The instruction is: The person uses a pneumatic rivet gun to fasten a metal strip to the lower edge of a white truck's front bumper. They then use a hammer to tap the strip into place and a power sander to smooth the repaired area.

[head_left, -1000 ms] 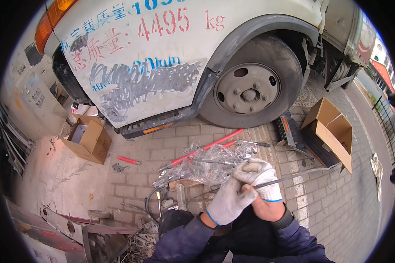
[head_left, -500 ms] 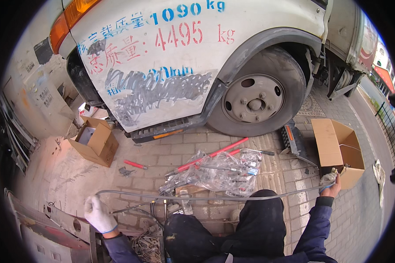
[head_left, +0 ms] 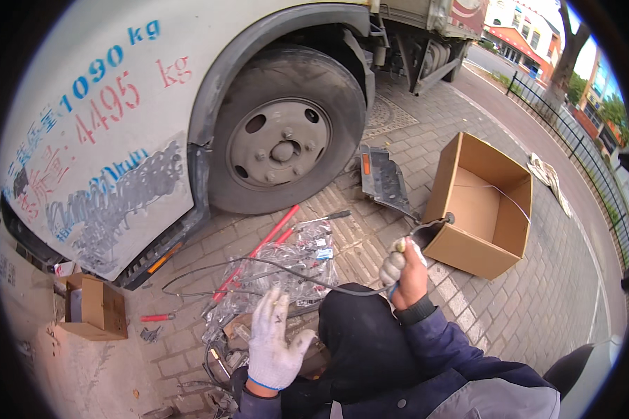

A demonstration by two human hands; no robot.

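Brick paving (head_left: 541,307) is stretching far to the right of the right fingers, giving broad room for moving on that side. A white truck (head_left: 168,98) is standing ahead and to the left of both sets of fingers, and its wheel (head_left: 282,151) is forming a rounded edge well beyond them. An open cardboard box (head_left: 476,255) is standing just to the right of the right fingers, its near corner close to them. Clear plastic bags (head_left: 297,258) are lying between the two sets of fingers and the wheel, with a red bar (head_left: 276,232) among them. A smaller cardboard box (head_left: 101,314) is sitting well to the left of the left fingers. The grey cable (head_left: 297,274) is running leftward from the right fingers, looping ahead of the left fingertips and bending back toward them; whether it is touching them cannot be told. Its other part is curling up above the right fingers, a dark tip showing near the box. The right hand (head_left: 403,274) is gripping the cable, its fingers curling closed. The left hand (head_left: 276,342), gloved, is holding nothing, its fingers extending and its thumb standing wide apart.
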